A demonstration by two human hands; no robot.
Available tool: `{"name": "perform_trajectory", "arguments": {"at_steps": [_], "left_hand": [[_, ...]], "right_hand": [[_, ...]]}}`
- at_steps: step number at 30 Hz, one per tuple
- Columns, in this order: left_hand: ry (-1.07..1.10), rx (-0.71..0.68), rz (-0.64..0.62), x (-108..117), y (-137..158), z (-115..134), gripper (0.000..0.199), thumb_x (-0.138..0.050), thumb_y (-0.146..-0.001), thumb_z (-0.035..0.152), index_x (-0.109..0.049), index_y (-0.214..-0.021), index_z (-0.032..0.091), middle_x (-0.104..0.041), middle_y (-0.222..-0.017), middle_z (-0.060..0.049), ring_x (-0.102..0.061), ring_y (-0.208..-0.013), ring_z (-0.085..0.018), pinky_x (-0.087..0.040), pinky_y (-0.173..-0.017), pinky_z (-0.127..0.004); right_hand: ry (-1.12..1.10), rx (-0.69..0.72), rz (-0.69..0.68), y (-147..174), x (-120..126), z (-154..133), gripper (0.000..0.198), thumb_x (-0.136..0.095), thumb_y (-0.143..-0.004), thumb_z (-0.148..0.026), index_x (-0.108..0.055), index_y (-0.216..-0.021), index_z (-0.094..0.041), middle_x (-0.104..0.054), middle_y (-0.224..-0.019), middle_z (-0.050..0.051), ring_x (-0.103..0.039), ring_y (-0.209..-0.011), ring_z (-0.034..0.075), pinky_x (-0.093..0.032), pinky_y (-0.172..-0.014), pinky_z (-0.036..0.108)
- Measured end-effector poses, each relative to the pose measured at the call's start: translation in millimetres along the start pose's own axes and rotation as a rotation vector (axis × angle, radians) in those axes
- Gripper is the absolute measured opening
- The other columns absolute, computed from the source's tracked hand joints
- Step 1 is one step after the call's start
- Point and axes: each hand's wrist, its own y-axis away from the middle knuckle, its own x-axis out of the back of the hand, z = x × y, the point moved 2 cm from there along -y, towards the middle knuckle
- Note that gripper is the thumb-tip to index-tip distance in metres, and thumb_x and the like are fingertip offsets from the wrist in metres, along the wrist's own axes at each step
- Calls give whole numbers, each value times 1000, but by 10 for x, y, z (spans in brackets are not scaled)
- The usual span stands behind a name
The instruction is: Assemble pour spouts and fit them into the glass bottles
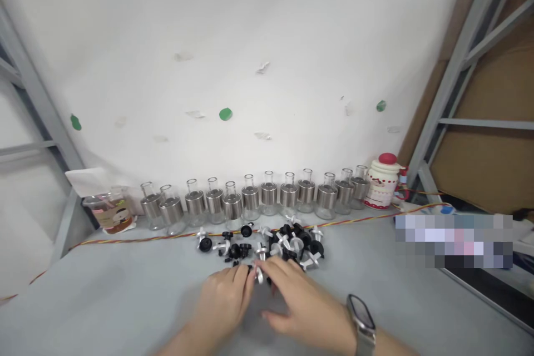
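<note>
A small silver stopper piece (259, 275) sits between my hands at the near edge of a loose pile. My left hand (223, 296) is closed, its thumb and forefinger pinched at this piece. My right hand (298, 297) reaches in from the other side, a fingertip touching the silver piece, while its thumb stands apart from the fingers. What lies under the right fingers is partly hidden. Just beyond the hands spreads the pile of black and silver stoppers (296, 242), some black parts (205, 244) lying loose at its left.
Several glass bottles with metal collars (232, 207) line the wall. A plastic cup (112, 214) stands left, a cream jar with red lid (380, 184) right. A twisted red-yellow wire (146, 238) crosses the grey table (125, 289). A blurred-out object (454, 240) lies right.
</note>
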Motion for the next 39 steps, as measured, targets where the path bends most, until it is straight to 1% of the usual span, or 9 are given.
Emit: {"name": "perform_trajectory", "arguments": {"at_steps": [8, 15, 21, 25, 30, 32, 36, 38, 39], "left_hand": [[-18, -133, -43, 33, -27, 106, 29, -27, -88, 20, -50, -71, 20, -58, -59, -1, -57, -51, -17, -42, -46, -27], [-56, 21, -28, 1, -8, 168, 33, -26, -84, 9, -54, -70, 18, -60, -49, -2, -57, -39, -19, -41, -35, -26], [145, 156, -107, -149, 26, 131, 29, -28, -85, 11, -55, -80, 17, -66, -62, -4, -64, -53, -18, -51, -47, -27], [175, 138, -34, -207, 17, 118, 36, -20, -88, 16, -55, -79, 16, -67, -66, -6, -64, -56, -18, -52, -51, -29], [230, 114, 78, -200, 36, 148, 45, -12, -91, 28, -56, -84, 17, -68, -74, -9, -66, -64, -19, -52, -56, -29], [373, 214, 39, -197, 33, 73, 46, -13, -90, 34, -55, -86, 17, -68, -73, -9, -65, -63, -18, -52, -56, -28], [752, 716, -68, -156, -4, -330, 50, -12, -87, 47, -52, -88, 17, -55, -48, 3, -55, -38, -15, -43, -37, -24], [685, 791, -66, -89, -46, -526, 51, -13, -86, 50, -53, -90, 18, -51, -46, 5, -53, -37, -15, -41, -39, -23], [576, 771, -134, -64, -69, -590, 50, -13, -87, 49, -54, -89, 19, -52, -46, 4, -54, -38, -15, -41, -43, -24]], "right_hand": [[-14, -72, 50, 6, -269, 6, 11, -55, -71, -17, -54, -82, -19, -62, -84, 1, -53, -82, 17, -40, -74, 25], [191, 19, 192, 7, -358, 19, 15, -57, -66, -13, -56, -80, -17, -63, -74, 3, -56, -71, 19, -45, -67, 28], [306, 168, 374, 15, -408, 3, 19, -55, -62, -10, -56, -81, -15, -63, -68, 3, -57, -61, 18, -48, -67, 30], [299, 180, 468, 9, -406, 4, 19, -54, -64, -11, -54, -81, -17, -62, -66, 3, -58, -61, 18, -48, -66, 30], [255, 174, 474, 5, -415, -19, 19, -50, -65, -11, -53, -83, -17, -63, -68, 4, -58, -62, 18, -47, -65, 30], [237, 163, 458, 29, -397, -37, 15, -49, -66, -12, -53, -80, -17, -62, -65, 3, -57, -60, 18, -47, -63, 29], [204, 120, 473, 59, -233, -20, 10, -51, -71, -18, -55, -81, -18, -61, -66, 3, -56, -62, 17, -45, -64, 27], [206, 25, 463, 26, -87, 61, 17, -50, -75, -18, -54, -91, -17, -62, -74, 4, -56, -69, 18, -44, -68, 28], [237, -43, 454, 1, -6, 122, 20, -49, -76, -18, -53, -95, -17, -62, -78, 4, -56, -73, 18, -42, -70, 29]]}}
